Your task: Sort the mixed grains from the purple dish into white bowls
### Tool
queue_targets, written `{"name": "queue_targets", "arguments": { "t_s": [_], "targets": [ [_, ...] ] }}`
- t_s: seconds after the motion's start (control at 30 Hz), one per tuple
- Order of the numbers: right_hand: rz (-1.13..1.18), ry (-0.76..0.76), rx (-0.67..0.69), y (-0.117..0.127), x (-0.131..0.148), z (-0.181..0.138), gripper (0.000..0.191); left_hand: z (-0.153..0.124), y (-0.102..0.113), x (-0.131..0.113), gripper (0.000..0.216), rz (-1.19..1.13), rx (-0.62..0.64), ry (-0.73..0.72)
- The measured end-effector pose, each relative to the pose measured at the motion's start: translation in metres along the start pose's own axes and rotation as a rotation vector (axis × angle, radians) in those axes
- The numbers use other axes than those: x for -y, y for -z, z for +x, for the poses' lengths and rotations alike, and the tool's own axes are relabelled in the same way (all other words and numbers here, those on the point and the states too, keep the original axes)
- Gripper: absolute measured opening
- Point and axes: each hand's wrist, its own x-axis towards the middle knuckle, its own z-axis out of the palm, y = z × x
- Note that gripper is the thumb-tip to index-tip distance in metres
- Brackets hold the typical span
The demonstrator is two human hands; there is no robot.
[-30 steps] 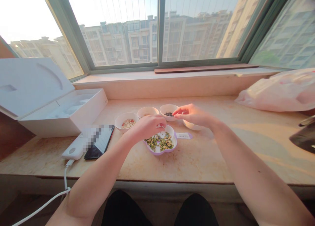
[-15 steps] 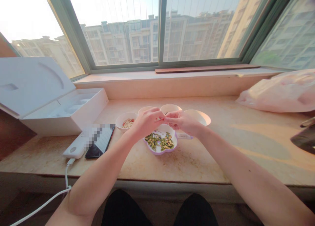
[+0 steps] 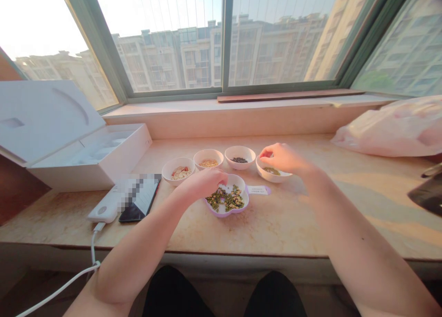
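A white dish with a lilac rim (image 3: pixel 226 212) holds green mung beans mixed with yellowish beans. Over its far left part hovers my left hand (image 3: pixel 206 182), fingers bent down and drawn together; whatever they pinch is too small to name. At the right, my right hand (image 3: pixel 283 158) is above the far rim of a white bowl (image 3: pixel 282 177) with greenish beans in it. Its fingers are curled together there, and their contents cannot be made out. Three more white bowls stand behind the dish: one with pale and reddish pieces (image 3: pixel 180 172), one with yellowish beans (image 3: pixel 209 163), one with dark beans (image 3: pixel 239 160).
A labelled tab (image 3: pixel 257 190) sticks out right of the dish. To the left lie a phone (image 3: pixel 133 212), a white power bank (image 3: pixel 107 206) with a cable (image 3: pixel 92 243), and an open white box (image 3: pixel 120 160). A plastic bag (image 3: pixel 397 128) rests at the far right.
My hands were together above the dish and have parted. The right one moved right to the rightmost bowl; the left one lowered slightly toward the dish. The bowls behind are now uncovered.
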Motion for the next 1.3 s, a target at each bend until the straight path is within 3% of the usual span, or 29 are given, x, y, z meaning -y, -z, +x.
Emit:
{"name": "queue_targets", "arguments": {
  "t_s": [0.2,0.63,0.77,0.87,0.97,1.07,1.13,1.2,1.3],
  "targets": [
    [-0.071,-0.095,0.105,0.005,-0.016,0.004,0.014,-0.001,-0.004,0.001,0.033,-0.025,0.028,-0.019],
    [-0.113,-0.213,0.182,0.006,-0.015,0.005,0.019,0.002,0.006,-0.02,0.042,0.148,0.193,0.046],
    [-0.068,-0.206,0.152,0.006,-0.018,0.005,0.02,0.002,0.005,-0.017,0.041,0.116,0.171,0.039],
    [-0.015,-0.169,0.043,0.006,-0.019,0.005,0.019,0.004,0.004,-0.011,0.038,0.032,0.084,0.026],
    [0.097,-0.07,-0.111,0.002,-0.01,0.003,0.018,0.007,0.004,-0.009,0.031,-0.214,-0.15,0.013],
    [0.326,0.078,-0.155,-0.009,0.006,-0.001,0.024,0.01,0.005,-0.011,0.015,-0.719,-0.377,0.024],
    [0.479,0.198,-0.126,-0.018,0.019,-0.005,0.03,0.012,0.006,-0.013,0.011,-1.106,-0.434,0.055],
    [0.574,0.309,-0.13,-0.026,0.03,-0.011,0.033,0.013,0.008,-0.014,0.024,-1.415,-0.448,0.095],
    [0.66,0.374,-0.119,-0.032,0.045,-0.02,0.032,0.013,0.011,-0.012,0.033,-1.672,-0.449,0.14]
  ]
}}
